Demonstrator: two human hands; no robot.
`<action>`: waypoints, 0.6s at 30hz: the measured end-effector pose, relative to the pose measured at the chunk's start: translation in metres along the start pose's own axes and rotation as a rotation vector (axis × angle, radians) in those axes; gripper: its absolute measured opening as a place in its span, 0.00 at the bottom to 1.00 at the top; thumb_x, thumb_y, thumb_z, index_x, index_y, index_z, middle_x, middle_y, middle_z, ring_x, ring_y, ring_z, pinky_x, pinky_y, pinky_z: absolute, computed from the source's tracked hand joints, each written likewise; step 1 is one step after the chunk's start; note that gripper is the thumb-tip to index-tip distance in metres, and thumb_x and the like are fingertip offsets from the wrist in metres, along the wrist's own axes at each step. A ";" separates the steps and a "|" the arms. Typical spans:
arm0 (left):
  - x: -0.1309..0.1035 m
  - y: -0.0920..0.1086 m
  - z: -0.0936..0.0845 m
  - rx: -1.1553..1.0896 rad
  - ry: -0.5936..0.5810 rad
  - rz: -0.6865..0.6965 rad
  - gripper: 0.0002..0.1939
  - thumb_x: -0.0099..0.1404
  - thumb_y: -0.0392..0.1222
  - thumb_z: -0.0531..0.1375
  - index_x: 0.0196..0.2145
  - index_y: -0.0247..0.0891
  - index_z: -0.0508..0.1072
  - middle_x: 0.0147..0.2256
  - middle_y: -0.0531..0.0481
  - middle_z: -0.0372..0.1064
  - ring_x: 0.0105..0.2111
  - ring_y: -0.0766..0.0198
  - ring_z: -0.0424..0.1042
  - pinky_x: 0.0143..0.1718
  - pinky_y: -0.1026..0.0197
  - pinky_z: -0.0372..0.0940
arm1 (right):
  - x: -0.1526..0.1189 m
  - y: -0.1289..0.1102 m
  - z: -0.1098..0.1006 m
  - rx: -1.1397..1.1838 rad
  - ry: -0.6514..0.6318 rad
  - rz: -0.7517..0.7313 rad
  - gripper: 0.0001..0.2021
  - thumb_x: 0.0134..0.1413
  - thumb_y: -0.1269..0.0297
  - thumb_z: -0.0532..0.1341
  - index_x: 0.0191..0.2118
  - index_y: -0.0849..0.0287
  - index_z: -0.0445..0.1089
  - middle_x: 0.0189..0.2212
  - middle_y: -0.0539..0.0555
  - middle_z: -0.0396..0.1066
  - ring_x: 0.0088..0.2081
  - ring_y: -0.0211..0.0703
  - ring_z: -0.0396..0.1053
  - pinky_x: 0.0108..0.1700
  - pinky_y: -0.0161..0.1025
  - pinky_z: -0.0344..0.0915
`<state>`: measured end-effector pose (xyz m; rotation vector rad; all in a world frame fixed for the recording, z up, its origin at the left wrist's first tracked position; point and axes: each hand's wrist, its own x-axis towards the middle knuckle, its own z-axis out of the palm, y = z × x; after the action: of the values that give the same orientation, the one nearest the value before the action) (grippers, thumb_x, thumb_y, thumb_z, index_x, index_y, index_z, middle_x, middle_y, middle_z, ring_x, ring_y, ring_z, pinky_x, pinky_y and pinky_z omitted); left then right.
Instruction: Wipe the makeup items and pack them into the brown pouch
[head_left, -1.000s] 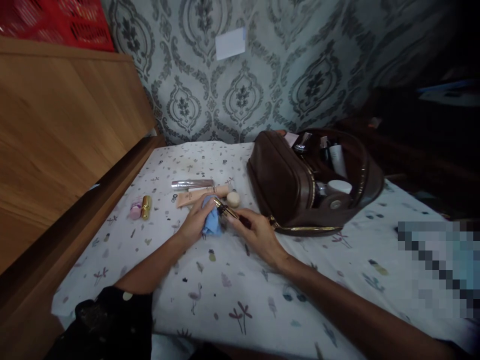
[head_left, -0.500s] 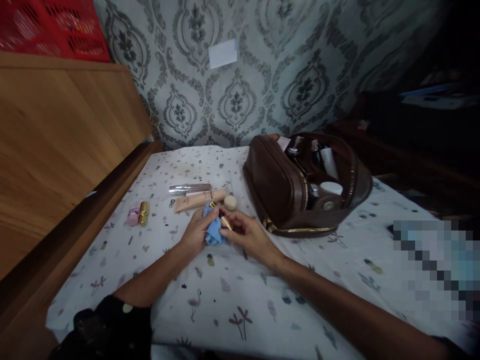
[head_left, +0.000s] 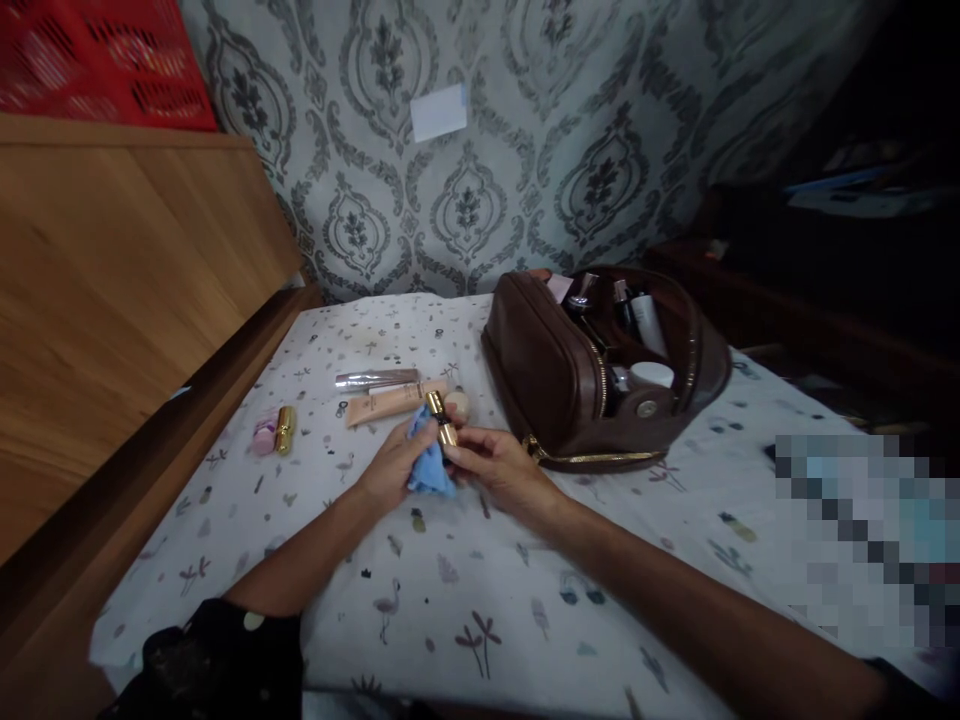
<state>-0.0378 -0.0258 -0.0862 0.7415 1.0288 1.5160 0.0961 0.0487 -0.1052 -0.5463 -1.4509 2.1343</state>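
My left hand (head_left: 394, 465) is closed on a crumpled blue cloth (head_left: 430, 468). In my right hand (head_left: 502, 468) a gold tube with a dark middle band (head_left: 442, 420) is held by the fingertips, standing nearly upright against the cloth. Just behind the hands lie a peach squeeze tube (head_left: 386, 404), a silver tube (head_left: 376, 380) and a small round beige item (head_left: 457, 404), partly hidden by the fingers. To the left, a gold tube (head_left: 285, 429) rests beside a pink and purple item (head_left: 264, 434).
An open brown bag (head_left: 551, 370) holding several cosmetics stands right of the hands on the patterned white cloth surface (head_left: 420, 640). A wooden cabinet (head_left: 135, 230) with a red basket (head_left: 105, 60) is at left. A pixelated object (head_left: 862, 530) lies at right.
The gold tube between my hands has tipped more upright, and more of it shows above the cloth. My right hand has shifted slightly. The view has moved a little.
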 end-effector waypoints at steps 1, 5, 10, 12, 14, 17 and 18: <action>-0.001 0.000 0.001 0.013 -0.023 -0.015 0.30 0.50 0.56 0.73 0.44 0.34 0.76 0.34 0.47 0.77 0.23 0.67 0.72 0.26 0.63 0.69 | 0.000 0.000 0.000 0.014 0.018 0.007 0.24 0.34 0.47 0.76 0.31 0.61 0.74 0.25 0.48 0.71 0.25 0.34 0.66 0.29 0.33 0.60; -0.002 -0.002 0.001 0.059 -0.024 0.001 0.25 0.52 0.55 0.72 0.40 0.34 0.75 0.31 0.50 0.75 0.22 0.69 0.69 0.26 0.64 0.68 | -0.001 0.002 0.001 -0.094 0.037 -0.008 0.24 0.34 0.45 0.75 0.30 0.60 0.71 0.23 0.48 0.71 0.25 0.37 0.68 0.27 0.34 0.63; 0.000 -0.004 -0.007 0.320 0.058 0.183 0.24 0.60 0.60 0.65 0.39 0.35 0.74 0.32 0.50 0.73 0.32 0.65 0.71 0.34 0.64 0.66 | -0.005 -0.001 -0.002 -0.467 0.156 -0.190 0.20 0.49 0.45 0.68 0.27 0.59 0.70 0.23 0.49 0.68 0.26 0.37 0.64 0.27 0.35 0.61; -0.001 -0.002 -0.009 0.484 0.069 0.221 0.25 0.64 0.64 0.60 0.36 0.36 0.72 0.29 0.52 0.70 0.30 0.65 0.69 0.33 0.64 0.64 | -0.006 -0.005 -0.003 -0.513 0.215 -0.278 0.19 0.50 0.46 0.67 0.27 0.59 0.69 0.23 0.48 0.66 0.27 0.37 0.63 0.29 0.35 0.60; -0.004 0.001 -0.007 0.679 0.063 0.267 0.25 0.67 0.64 0.55 0.31 0.37 0.70 0.25 0.53 0.66 0.27 0.65 0.65 0.31 0.63 0.62 | -0.006 -0.009 -0.003 -0.445 0.216 -0.313 0.19 0.50 0.46 0.67 0.32 0.58 0.69 0.24 0.47 0.65 0.26 0.36 0.61 0.27 0.34 0.59; -0.011 0.004 -0.001 0.940 0.041 0.330 0.24 0.69 0.62 0.52 0.27 0.39 0.65 0.22 0.55 0.61 0.25 0.65 0.61 0.31 0.62 0.58 | -0.007 -0.013 -0.002 -0.328 0.144 -0.300 0.21 0.51 0.44 0.66 0.40 0.57 0.68 0.23 0.44 0.62 0.22 0.33 0.58 0.24 0.33 0.57; -0.012 0.004 0.001 0.983 0.045 0.343 0.23 0.69 0.61 0.52 0.27 0.40 0.65 0.22 0.56 0.60 0.25 0.65 0.61 0.30 0.62 0.57 | -0.007 -0.014 -0.002 -0.320 0.116 -0.298 0.21 0.51 0.44 0.66 0.39 0.57 0.68 0.21 0.43 0.61 0.21 0.33 0.57 0.23 0.33 0.56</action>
<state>-0.0357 -0.0378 -0.0814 1.6282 1.7690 1.2431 0.1054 0.0508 -0.0924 -0.5195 -1.7007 1.6275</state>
